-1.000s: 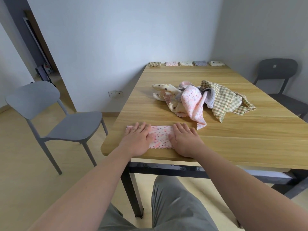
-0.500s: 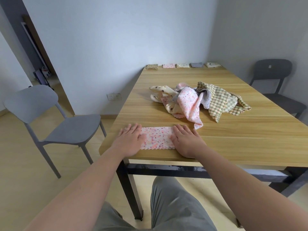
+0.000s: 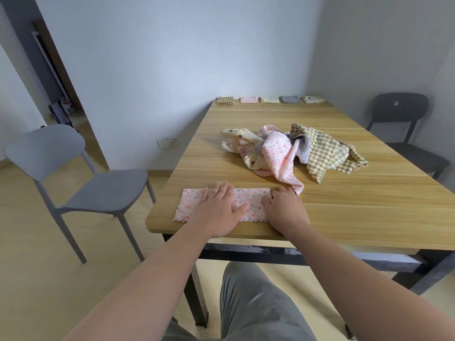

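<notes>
So there's this pink cloth point(image 3: 192, 205) lying flat near the front edge of the table point(image 3: 344, 212), close to its left corner. It's folded into a long rectangle, a fuzzy microfibre sort of thing with little coloured dots and a wavy, scalloped hem along the near side.

The left hand point(image 3: 219, 210) lies palm down on the middle of it, fingers straight and close together, thumb stuck out to the side, pressing the fabric onto the wood. The right hand point(image 3: 285, 212) sits at the cloth's right end with its fingers point(image 3: 267, 199) curled over that edge (looks like a pinch on the fabric, though the fingertips are tucked under, so I can't see it fully).

The table is pale wood-grain laminate on a black metal frame. Further back a crumpled pile point(image 3: 283, 153) of rags lies in soft folds: pink dotted, cream with brown spots, grey, and a green-and-tan check. One pink corner hangs down just beside the right hand. Along the far edge, five folded squares point(image 3: 270, 99) sit in a neat row. There's a smooth grey chair point(image 3: 98, 185) on the left and a dark chair point(image 3: 398, 114) on the right.
</notes>
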The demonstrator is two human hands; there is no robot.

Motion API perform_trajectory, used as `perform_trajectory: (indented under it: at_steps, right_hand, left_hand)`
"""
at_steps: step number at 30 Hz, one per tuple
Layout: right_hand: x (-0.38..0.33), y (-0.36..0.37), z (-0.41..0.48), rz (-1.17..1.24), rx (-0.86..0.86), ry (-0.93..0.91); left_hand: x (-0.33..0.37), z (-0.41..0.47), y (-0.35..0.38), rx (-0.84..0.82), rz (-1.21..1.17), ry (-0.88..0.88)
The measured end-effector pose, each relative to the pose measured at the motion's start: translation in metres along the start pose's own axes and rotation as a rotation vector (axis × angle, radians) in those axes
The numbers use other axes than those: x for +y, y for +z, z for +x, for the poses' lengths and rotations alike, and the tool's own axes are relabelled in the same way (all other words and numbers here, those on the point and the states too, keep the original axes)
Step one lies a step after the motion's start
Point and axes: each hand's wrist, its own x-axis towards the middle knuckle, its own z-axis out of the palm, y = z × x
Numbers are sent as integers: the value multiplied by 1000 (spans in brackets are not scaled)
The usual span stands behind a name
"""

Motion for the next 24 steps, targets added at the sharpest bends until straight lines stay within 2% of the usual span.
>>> perform_trajectory:
  at_steps: [5,10,15,24]
  right_hand:
    - [-9,-6,2,97,104,0]
    - [-25,-22,6,382,58,57]
    - [-40,-41,8,526,114,-59]
    - [-51,-61,-1,459,181,-264]
  left_hand:
    - [2,0,3,-49,51,-20]
    - [4,0,-1,-67,42,-14]
    - [7,0,-2,-93,3,-7]
    - [44,2,5,-121,-18,52]
